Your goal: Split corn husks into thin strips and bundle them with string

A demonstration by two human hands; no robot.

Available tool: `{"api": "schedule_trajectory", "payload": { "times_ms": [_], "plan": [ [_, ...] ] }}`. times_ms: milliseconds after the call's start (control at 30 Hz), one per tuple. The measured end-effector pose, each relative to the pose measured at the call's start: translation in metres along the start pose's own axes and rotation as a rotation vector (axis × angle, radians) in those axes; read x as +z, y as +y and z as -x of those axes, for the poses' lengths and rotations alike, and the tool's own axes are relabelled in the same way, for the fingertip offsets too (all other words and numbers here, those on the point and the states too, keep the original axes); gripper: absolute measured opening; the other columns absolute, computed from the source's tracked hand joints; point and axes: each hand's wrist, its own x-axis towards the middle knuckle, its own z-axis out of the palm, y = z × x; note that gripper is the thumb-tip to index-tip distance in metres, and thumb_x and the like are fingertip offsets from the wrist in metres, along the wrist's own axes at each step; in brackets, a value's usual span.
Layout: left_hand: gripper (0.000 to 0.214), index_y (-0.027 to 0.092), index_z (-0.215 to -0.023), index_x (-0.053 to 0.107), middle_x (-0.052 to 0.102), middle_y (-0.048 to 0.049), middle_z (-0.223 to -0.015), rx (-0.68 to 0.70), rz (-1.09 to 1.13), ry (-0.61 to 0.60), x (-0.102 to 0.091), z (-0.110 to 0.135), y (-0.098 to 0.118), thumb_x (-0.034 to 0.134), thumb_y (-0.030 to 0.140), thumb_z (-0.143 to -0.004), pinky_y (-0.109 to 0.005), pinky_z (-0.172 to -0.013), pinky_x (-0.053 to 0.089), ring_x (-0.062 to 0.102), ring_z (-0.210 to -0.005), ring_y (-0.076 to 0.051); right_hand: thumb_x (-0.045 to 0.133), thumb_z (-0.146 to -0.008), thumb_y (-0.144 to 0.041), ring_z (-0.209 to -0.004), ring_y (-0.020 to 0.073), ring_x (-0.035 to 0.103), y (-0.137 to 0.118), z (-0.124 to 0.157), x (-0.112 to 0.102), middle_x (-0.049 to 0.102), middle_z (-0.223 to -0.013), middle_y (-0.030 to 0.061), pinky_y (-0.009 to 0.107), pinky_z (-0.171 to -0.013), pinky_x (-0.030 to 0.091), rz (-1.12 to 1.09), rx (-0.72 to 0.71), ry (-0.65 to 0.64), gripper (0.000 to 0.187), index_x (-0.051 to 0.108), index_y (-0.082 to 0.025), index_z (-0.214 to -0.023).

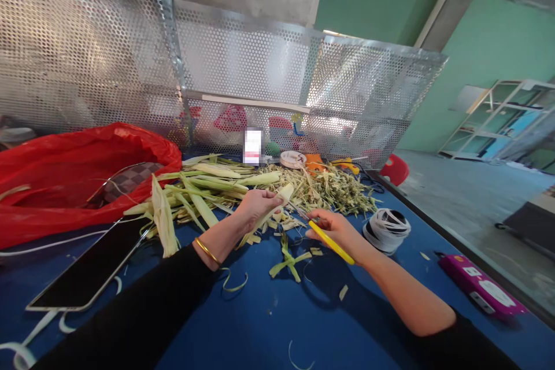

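Observation:
My left hand, with a gold bangle at the wrist, pinches a pale corn husk whose free end points up and right. In my right hand is a pair of scissors with yellow handles. Their blades reach left to the husk; whether they touch it cannot be made out. Just below both hands, a small green husk piece shaped like a cross lies on the blue table. Beyond my left hand spreads a pile of long corn husks.
A heap of dried plant bits lies behind my right hand. At right are a spool of white ribbon and a purple packet. A red plastic bag and a dark flat panel occupy the left. Perforated metal screens stand behind.

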Motion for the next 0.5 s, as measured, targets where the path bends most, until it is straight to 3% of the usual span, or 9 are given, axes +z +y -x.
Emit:
{"api": "schedule_trajectory", "payload": {
  "times_ms": [167, 233, 333, 400, 500],
  "plan": [
    [0.015, 0.013, -0.065, 0.064, 0.061, -0.0018, -0.049, -0.009, 0.032, -0.016, -0.002, -0.001, 0.001, 0.076, 0.022, -0.062, -0.023, -0.045, 0.038, 0.052, -0.042, -0.011, 0.072, -0.066, -0.043, -0.041, 0.0095, 0.039, 0.001, 0.002, -0.001, 0.041, -0.050, -0.0093, 0.022, -0.042, 0.027, 0.112, -0.035, 0.045, 0.040, 0.060, -0.020, -0.095],
    [0.011, 0.014, -0.065, 0.064, 0.063, -0.0028, -0.052, -0.018, 0.059, -0.026, -0.002, 0.001, 0.005, 0.073, 0.020, -0.064, -0.024, -0.048, 0.041, 0.056, -0.046, -0.013, 0.066, -0.072, -0.042, -0.049, 0.0133, 0.048, -0.001, 0.004, -0.006, 0.050, -0.055, -0.0057, 0.024, -0.048, 0.033, 0.328, -0.083, 0.137, 0.037, 0.060, -0.020, -0.101],
    [0.006, 0.015, -0.068, 0.065, 0.066, -0.0045, -0.060, -0.019, 0.098, -0.052, -0.003, 0.005, 0.015, 0.070, 0.015, -0.064, -0.026, -0.052, 0.046, 0.061, -0.055, -0.015, 0.060, -0.078, -0.034, -0.069, 0.0204, 0.060, -0.003, 0.008, -0.015, 0.066, -0.077, 0.0029, 0.028, -0.060, 0.039, 0.828, -0.151, 0.265, 0.033, 0.060, -0.023, -0.110],
    [0.009, 0.015, -0.071, 0.066, 0.068, -0.0051, -0.064, 0.001, 0.113, -0.062, -0.003, 0.010, 0.022, 0.069, 0.012, -0.063, -0.025, -0.053, 0.046, 0.062, -0.058, -0.015, 0.058, -0.080, -0.030, -0.077, 0.0234, 0.063, -0.001, 0.009, -0.021, 0.069, -0.090, 0.0066, 0.030, -0.062, 0.040, 1.079, -0.151, 0.251, 0.036, 0.058, -0.024, -0.116],
    [0.014, 0.015, -0.073, 0.067, 0.068, -0.0041, -0.067, 0.049, 0.127, -0.056, 0.000, 0.016, 0.029, 0.071, 0.011, -0.060, -0.024, -0.051, 0.043, 0.059, -0.056, -0.013, 0.056, -0.081, -0.029, -0.078, 0.0250, 0.065, 0.003, 0.010, -0.025, 0.068, -0.094, 0.0095, 0.030, -0.062, 0.041, 1.263, -0.126, 0.164, 0.042, 0.054, -0.022, -0.123]
  ]
}}
